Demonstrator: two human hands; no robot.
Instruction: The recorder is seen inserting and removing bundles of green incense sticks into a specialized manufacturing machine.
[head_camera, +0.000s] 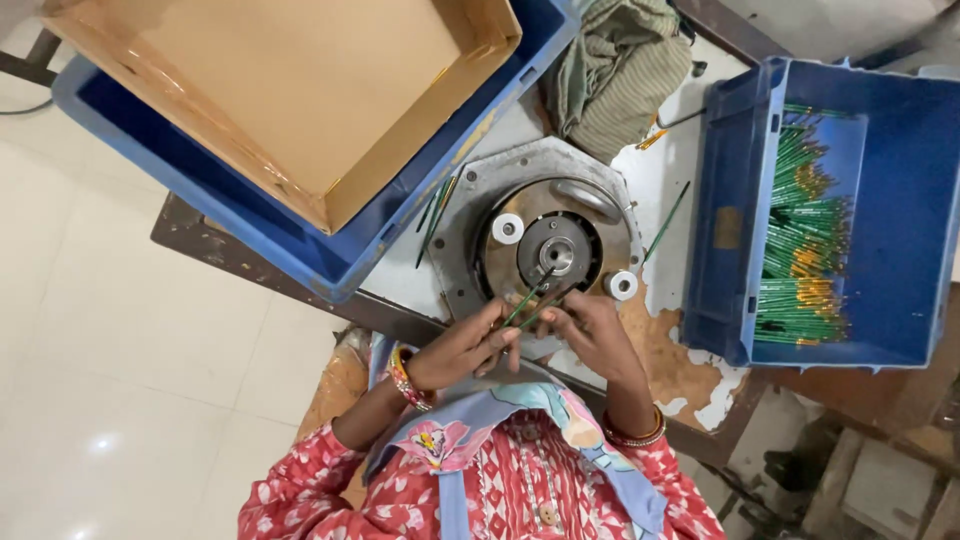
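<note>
I'm looking down at a worn workbench (690, 370) w/ peeling top, over a pale tiled floor. My left hand (462, 350) & right hand (590, 335) are both pinching thin green sticks (530, 305) in closed fingers, tips angling at the round metal fixture (555, 250). I'm judging them light, stiff, snappable, so gripping mid-shaft; blue bin of more sticks (905, 200) sits right, cardboard-lined crate (300, 100) left, cloth (615, 70) behind.

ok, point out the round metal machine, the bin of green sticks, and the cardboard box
round metal machine (556, 255): head view, on its centre hub.
bin of green sticks (905, 200): head view, on the bare blue floor inside it.
cardboard box (300, 80): head view, on its bare inner bottom.
</note>
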